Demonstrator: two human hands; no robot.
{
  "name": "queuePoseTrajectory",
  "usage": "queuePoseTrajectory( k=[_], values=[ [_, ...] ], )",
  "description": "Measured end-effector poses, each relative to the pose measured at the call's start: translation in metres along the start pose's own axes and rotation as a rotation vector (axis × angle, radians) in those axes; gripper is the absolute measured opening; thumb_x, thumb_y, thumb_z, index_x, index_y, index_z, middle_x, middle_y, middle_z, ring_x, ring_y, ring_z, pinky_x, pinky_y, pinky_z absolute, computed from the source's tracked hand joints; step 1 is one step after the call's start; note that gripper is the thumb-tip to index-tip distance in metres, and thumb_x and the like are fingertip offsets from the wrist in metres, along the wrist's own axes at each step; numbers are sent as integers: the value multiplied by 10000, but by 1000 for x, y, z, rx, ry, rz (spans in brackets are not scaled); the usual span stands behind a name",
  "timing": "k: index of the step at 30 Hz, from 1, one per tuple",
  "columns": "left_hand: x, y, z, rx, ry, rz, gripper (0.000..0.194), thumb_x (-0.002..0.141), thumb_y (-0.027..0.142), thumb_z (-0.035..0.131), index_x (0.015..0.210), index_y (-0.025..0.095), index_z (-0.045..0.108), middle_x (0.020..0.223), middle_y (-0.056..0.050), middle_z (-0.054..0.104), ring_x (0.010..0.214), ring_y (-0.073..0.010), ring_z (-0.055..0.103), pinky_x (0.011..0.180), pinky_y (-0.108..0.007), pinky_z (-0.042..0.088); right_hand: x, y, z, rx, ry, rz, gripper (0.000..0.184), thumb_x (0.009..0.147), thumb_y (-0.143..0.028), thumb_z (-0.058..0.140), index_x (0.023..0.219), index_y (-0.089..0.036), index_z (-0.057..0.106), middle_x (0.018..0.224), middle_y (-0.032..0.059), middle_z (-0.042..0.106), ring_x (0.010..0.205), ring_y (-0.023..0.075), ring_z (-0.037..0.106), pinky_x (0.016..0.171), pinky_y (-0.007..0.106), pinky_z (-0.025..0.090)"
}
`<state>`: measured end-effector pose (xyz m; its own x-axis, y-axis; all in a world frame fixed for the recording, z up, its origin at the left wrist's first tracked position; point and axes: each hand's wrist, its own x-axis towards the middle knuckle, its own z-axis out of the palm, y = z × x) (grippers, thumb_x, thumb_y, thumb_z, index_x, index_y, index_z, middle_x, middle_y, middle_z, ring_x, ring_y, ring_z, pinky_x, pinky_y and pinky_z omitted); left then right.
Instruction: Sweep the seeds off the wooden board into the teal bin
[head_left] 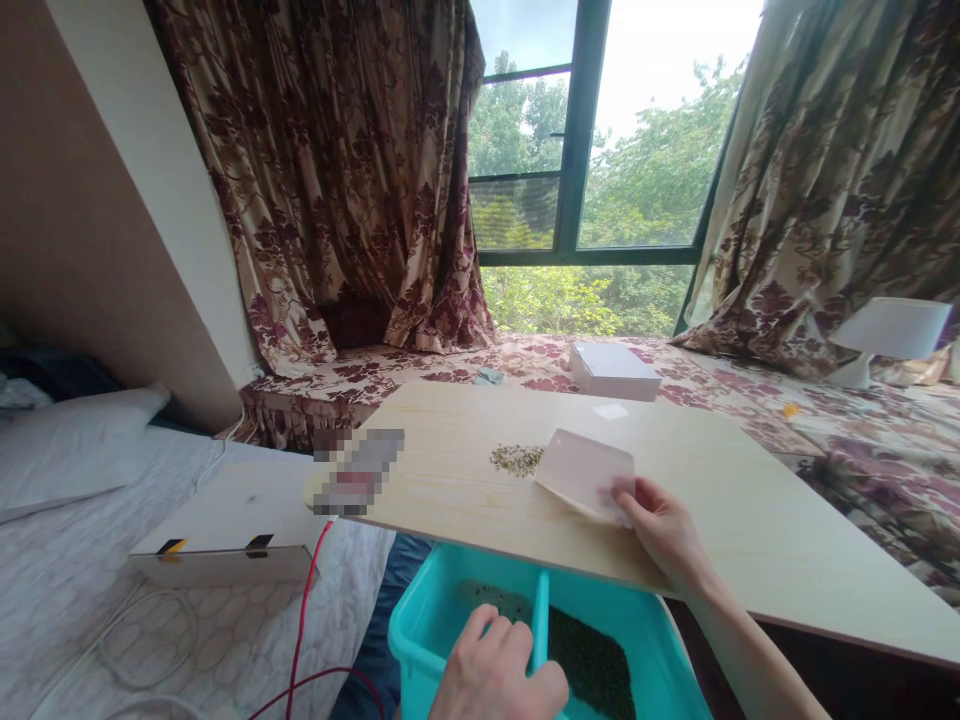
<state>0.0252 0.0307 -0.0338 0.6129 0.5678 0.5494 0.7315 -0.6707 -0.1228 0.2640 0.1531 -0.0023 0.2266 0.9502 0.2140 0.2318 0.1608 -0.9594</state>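
My right hand (661, 522) pinches the near right corner of a translucent plastic scraper sheet (577, 470), tilted above the light wooden board (705, 480). Just left of the sheet's edge lies a small scattered pile of greenish-brown grains (516, 460). Below the board's front edge, my left hand (495, 668) curls its fingers at the near end of the divider of a teal two-compartment bin (420, 625). The fingertips are partly hidden. Dark green grains (592, 660) fill part of the right compartment; a thinner layer of grains (499, 600) lies in the left one.
A blurred-out phone-like object (364, 472) with a red cable (304, 610) sits at the board's left corner. Left is a white box (232, 515) on the bed. Behind the board, a smaller white box (615, 370) rests on the window seat; a white lamp (892, 328) stands right.
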Motion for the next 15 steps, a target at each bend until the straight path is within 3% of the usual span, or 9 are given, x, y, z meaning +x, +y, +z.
queuePoseTrajectory(
  k=[5, 10, 12, 15],
  values=[
    [-1, 2, 12, 24, 69, -8, 154, 810, 219, 588, 679, 240, 510, 587, 28, 436, 564, -148, 411, 706, -288, 370, -21, -9, 20, 47, -146, -15, 341, 627, -501, 680, 750, -183, 688, 708, 55, 728, 662, 214, 659, 586, 291, 517],
    [-5, 0, 29, 63, 164, -58, 238, 777, 175, 573, 570, 221, 464, 516, 29, 409, 510, -139, 394, 673, -286, 377, -48, -25, 28, 69, -359, -31, 398, 666, -562, 661, 804, -192, 710, 788, 71, 740, 734, 230, 671, 618, 297, 539],
    [-8, -3, 32, 51, 161, -45, 226, 778, 155, 547, 577, 223, 471, 518, 26, 413, 501, -140, 397, 618, -278, 364, -47, -28, 21, 47, -347, -47, 420, 653, -586, 661, 802, -196, 713, 797, 78, 742, 743, 238, 674, 621, 301, 543],
    [-14, -13, 24, 15, 110, -42, 196, 807, 165, 534, 630, 234, 487, 555, 27, 429, 519, -147, 410, 566, -276, 324, -30, -23, 3, 33, -171, -50, 458, 598, -624, 675, 752, -193, 704, 762, 92, 741, 728, 251, 680, 618, 314, 547]
  ],
)
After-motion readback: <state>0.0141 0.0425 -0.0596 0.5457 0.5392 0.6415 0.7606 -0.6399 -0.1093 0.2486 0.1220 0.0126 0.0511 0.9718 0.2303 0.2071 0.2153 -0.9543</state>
